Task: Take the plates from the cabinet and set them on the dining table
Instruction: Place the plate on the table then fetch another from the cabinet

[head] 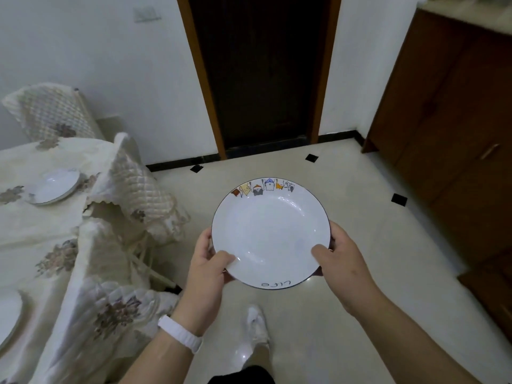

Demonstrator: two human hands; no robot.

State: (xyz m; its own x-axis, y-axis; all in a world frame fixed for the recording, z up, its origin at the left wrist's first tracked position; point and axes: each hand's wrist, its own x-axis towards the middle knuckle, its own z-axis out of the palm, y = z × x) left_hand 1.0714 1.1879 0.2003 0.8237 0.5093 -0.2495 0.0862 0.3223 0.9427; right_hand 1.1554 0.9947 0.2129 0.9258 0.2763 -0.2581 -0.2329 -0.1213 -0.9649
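While both hands grip the plate, covered chairs flank the dining table.

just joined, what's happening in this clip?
A person is carrying a white plate with cartoon figures on its rim, left hand and right hand gripping opposite edges, above the tiled floor. The dining table to the left already has one plate set, and another plate edge shows nearer. The wooden cabinet stands to the right.

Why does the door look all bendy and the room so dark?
Head view: the wide lens bends the door frame and cabinet outward; the light is dim and bluish; the floor gleams below the plate held in both hands, left and right.
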